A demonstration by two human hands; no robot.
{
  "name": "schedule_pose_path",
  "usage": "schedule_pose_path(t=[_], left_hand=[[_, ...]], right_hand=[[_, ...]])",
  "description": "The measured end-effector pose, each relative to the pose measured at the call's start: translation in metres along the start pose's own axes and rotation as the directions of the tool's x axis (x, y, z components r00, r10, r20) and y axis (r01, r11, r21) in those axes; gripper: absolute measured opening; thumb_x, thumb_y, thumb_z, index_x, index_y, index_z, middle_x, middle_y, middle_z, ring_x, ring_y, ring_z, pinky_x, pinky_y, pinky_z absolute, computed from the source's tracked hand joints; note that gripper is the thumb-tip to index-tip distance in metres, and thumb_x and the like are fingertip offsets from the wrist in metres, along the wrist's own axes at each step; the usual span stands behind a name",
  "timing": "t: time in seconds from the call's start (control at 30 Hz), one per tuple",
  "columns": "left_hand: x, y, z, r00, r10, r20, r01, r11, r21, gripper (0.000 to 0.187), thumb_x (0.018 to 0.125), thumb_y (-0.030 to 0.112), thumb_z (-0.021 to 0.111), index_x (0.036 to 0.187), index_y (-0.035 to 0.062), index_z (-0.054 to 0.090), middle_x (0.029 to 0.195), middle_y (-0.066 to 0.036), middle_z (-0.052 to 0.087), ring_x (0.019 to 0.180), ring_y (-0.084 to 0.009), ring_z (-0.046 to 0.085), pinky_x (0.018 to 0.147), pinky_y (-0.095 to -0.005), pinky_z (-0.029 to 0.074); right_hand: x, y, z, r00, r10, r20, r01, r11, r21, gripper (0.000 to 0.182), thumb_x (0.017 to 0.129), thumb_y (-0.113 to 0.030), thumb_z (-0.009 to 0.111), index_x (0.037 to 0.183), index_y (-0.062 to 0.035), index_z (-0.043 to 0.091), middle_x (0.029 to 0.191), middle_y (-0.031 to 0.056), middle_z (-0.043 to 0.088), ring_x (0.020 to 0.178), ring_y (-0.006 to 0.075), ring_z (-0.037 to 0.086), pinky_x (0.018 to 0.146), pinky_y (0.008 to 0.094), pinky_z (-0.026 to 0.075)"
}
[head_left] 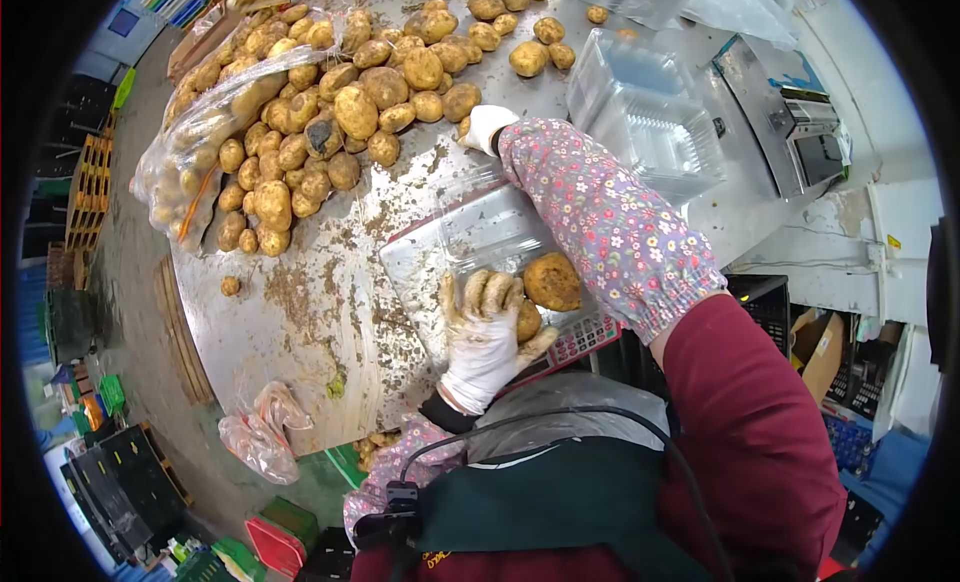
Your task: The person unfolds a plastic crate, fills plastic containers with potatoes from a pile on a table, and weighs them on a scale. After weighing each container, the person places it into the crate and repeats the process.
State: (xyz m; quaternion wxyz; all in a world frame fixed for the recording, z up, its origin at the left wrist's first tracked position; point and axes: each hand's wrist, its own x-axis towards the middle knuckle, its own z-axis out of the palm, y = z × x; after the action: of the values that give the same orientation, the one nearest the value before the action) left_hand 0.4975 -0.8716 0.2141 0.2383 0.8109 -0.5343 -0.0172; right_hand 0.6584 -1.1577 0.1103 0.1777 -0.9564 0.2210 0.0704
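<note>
My left hand (pixel 483 332), in a soiled white glove, lies over the near left part of a clear plastic container (pixel 490 237). Its fingers are apart, and a potato (pixel 528 322) shows between the forefinger and thumb. Beside that sits a larger potato (pixel 552 282) in the container. The container rests on a scale (pixel 415 262) with a red keypad edge. At the near right of the potato heap (pixel 340 112), my white-gloved right hand (pixel 488 128) is closed on a potato (pixel 463 128), mostly hidden by the glove. Its fingertips are partly hidden too.
Stacked clear containers (pixel 650 112) stand right of my right arm. A metal device (pixel 780 117) is farther right. A clear bag of potatoes (pixel 190 162) lies open at the table's left edge. Dirt covers the metal table (pixel 270 352), and a plastic bag (pixel 265 432) hangs at its near left edge.
</note>
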Motion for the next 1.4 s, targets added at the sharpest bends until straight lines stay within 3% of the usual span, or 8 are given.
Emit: schedule_pose_path(t=[0.23, 0.37, 0.77, 1.0, 1.17, 1.27, 1.3, 1.4], left_hand=[[0.003, 0.003, 0.013, 0.999, -0.02, -0.026, 0.021, 0.998, 0.05, 0.071, 0.07, 0.048, 0.077, 0.127, 0.0091, 0.059, 0.123, -0.007, 0.052, 0.122, -0.0312, 0.044, 0.104, -0.0515, 0.031], [0.001, 0.002, 0.01, 0.998, -0.055, -0.042, 0.058, 0.995, 0.082, 0.071, 0.069, 0.055, 0.076, 0.124, 0.012, 0.062, 0.116, -0.009, 0.052, 0.114, -0.0319, 0.045, 0.096, -0.0499, 0.034], [-0.024, -0.001, 0.014, 0.948, -0.051, -0.315, 0.073, 0.996, 0.059, 0.056, 0.068, 0.05, 0.08, 0.107, 0.0131, 0.064, 0.124, -0.014, 0.055, 0.112, -0.0353, 0.048, 0.095, -0.0512, 0.036], [-0.035, 0.001, 0.007, 0.96, -0.058, -0.273, 0.074, 0.996, 0.047, 0.047, 0.071, 0.039, 0.075, 0.106, 0.0105, 0.063, 0.113, -0.013, 0.058, 0.107, -0.0361, 0.051, 0.097, -0.0547, 0.031], [-0.044, -0.025, 0.033, 0.911, -0.187, -0.367, 0.222, 0.973, 0.055, 0.057, 0.08, 0.039, 0.073, 0.119, 0.0001, 0.055, 0.114, -0.017, 0.058, 0.11, -0.035, 0.053, 0.104, -0.0514, 0.034], [-0.014, -0.055, 0.034, 0.683, -0.717, -0.139, 0.454, 0.565, -0.689, 0.042, 0.099, 0.031, 0.057, 0.124, -0.0034, 0.055, 0.115, -0.017, 0.06, 0.107, -0.0244, 0.057, 0.093, -0.0361, 0.046], [0.0, -0.047, 0.009, 0.624, -0.706, 0.336, 0.405, -0.076, -0.911, 0.06, 0.1, 0.048, 0.051, 0.133, -0.0018, 0.051, 0.125, -0.015, 0.06, 0.116, -0.0223, 0.056, 0.099, -0.0397, 0.043], [0.015, -0.052, -0.011, 0.756, -0.517, 0.401, 0.28, -0.298, -0.913, 0.062, 0.099, 0.052, 0.05, 0.132, 0.0003, 0.053, 0.124, -0.014, 0.061, 0.117, -0.0208, 0.055, 0.101, -0.0405, 0.043]], right_hand=[[-0.027, -0.013, -0.059, 0.998, -0.058, 0.01, 0.053, 0.955, 0.293, 0.051, 0.078, -0.047, 0.074, 0.103, -0.0024, 0.072, 0.099, 0.0118, 0.074, 0.09, 0.0182, 0.07, 0.078, 0.0314, 0.054], [-0.17, -0.039, -0.107, 0.929, -0.363, 0.074, 0.063, 0.351, 0.934, 0.049, 0.089, -0.022, 0.074, 0.13, -0.0056, 0.054, 0.109, 0.0025, 0.066, 0.098, 0.0108, 0.062, 0.086, 0.03, 0.052], [-0.293, -0.034, -0.059, 0.821, -0.427, -0.379, 0.45, 0.892, -0.03, 0.05, 0.082, -0.032, 0.069, 0.127, -0.0127, 0.059, 0.117, 0.0135, 0.064, 0.103, 0.0354, 0.061, 0.095, 0.0461, 0.045], [-0.274, -0.051, -0.073, 0.807, -0.564, 0.174, 0.589, 0.749, -0.304, 0.048, 0.085, -0.028, 0.058, 0.127, -0.0057, 0.058, 0.117, 0.0163, 0.066, 0.115, 0.032, 0.059, 0.109, 0.0523, 0.035], [-0.27, -0.03, -0.044, 0.843, -0.537, 0.027, 0.526, 0.815, -0.242, 0.066, 0.093, -0.041, 0.054, 0.146, -0.0034, 0.04, 0.142, 0.0227, 0.049, 0.14, 0.0343, 0.037, 0.119, 0.0566, 0.013], [-0.277, -0.025, -0.039, 0.889, -0.456, -0.046, 0.439, 0.875, -0.203, 0.066, 0.095, -0.037, 0.054, 0.149, -0.0052, 0.034, 0.15, 0.0195, 0.04, 0.14, 0.0375, 0.036, 0.118, 0.0565, 0.015], [-0.28, -0.023, -0.044, 0.893, -0.448, -0.052, 0.429, 0.879, -0.207, 0.066, 0.095, -0.037, 0.054, 0.149, -0.0052, 0.034, 0.15, 0.0195, 0.04, 0.14, 0.0375, 0.036, 0.118, 0.0565, 0.015], [-0.302, -0.01, -0.08, 0.875, -0.361, -0.322, 0.465, 0.812, 0.353, 0.04, 0.092, -0.01, 0.055, 0.132, -0.0037, 0.055, 0.128, 0.0214, 0.06, 0.12, 0.0346, 0.057, 0.102, 0.0409, 0.044]])
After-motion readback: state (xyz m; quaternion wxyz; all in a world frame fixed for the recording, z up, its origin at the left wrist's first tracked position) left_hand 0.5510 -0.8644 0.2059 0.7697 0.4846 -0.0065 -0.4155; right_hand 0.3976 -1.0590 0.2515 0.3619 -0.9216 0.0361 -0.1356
